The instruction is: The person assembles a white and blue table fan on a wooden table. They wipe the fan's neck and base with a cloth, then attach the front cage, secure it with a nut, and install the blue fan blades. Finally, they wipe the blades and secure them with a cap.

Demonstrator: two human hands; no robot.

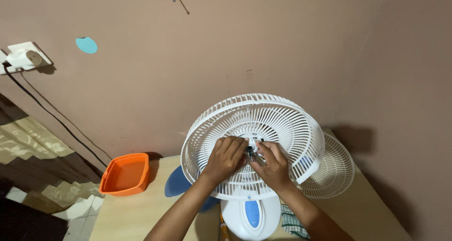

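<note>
1. Head view: a white plastic desk fan (252,217) with a blue oval panel stands on a pale wooden table (136,212). Its round white ribbed rear grille (282,123) faces the camera.
2. The left hand (226,158) and right hand (272,164) meet at the grille's hub, fingers curled together round a small dark part (251,151) on the spindle; which hand actually pinches it I cannot tell.
3. A second white wire grille (332,172) leans just behind to the right.
4. A blue fan blade (178,182) lies beside an orange square plastic tub (125,174).
</note>
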